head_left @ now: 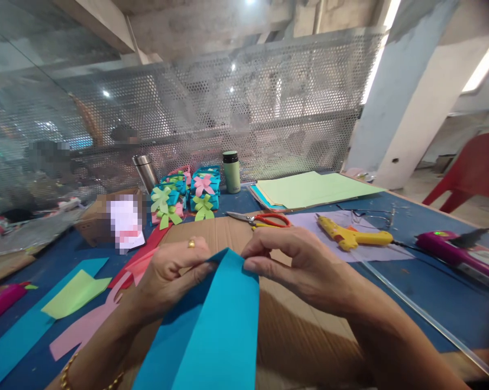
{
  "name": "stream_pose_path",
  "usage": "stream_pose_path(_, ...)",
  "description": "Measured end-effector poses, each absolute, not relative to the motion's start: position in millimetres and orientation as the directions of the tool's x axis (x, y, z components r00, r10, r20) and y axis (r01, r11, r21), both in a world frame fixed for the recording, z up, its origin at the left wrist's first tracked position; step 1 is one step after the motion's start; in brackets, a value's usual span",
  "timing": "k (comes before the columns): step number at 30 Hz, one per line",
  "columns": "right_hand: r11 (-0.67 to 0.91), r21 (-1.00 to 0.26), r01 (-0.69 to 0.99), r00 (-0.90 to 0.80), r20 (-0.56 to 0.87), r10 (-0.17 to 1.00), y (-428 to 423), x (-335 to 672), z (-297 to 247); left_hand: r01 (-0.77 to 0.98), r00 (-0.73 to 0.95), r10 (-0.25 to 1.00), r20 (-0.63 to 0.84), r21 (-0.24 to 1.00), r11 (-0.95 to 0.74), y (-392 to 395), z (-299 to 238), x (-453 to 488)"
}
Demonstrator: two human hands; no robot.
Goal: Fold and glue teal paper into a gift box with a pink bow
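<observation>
A folded sheet of blue paper (224,330) is held up in front of me, creased lengthwise with its peak at the top. My left hand (183,271) pinches its upper left edge between thumb and fingers. On the other side, my right hand (289,262) pinches the upper right corner. Beneath the paper lies a brown cardboard sheet (301,346). Just beyond my right hand rest scissors (269,219) with orange-red handles. Pink cut paper (88,330) lies beside my left forearm.
Paper flower pieces (204,195) stand at the back near a green flask (231,173) and a steel flask (145,172). A yellow glue gun (354,233), glasses (374,215) and a purple power strip (459,254) lie right. Coloured sheets (313,189) are stacked behind; a phone (126,223) leans left.
</observation>
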State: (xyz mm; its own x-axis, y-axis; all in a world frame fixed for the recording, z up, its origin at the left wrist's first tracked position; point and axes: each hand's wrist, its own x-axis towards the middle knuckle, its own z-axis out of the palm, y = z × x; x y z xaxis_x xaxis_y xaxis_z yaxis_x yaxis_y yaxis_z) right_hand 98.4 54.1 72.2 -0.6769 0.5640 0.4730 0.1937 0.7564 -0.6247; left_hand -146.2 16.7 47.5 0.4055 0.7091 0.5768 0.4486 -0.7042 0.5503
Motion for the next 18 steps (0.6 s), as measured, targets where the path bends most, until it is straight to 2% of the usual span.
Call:
stream_pose_path(5, 0.747, -0.621, 0.240, -0.671, 0.450, 0.589, 53.3, 101.8, 73.4, 0.389, 0.382, 0.755, 0.533, 0.648, -0.655, 17.4, 47.1, -150.3)
stream_pose_path(18, 0.712, -0.637, 0.296, -0.647, 0.415, 0.640, 55.1, 100.8, 66.1, 0.407, 0.392, 0.764, 0.512, 0.648, -0.643, 17.6, 47.0, -148.3)
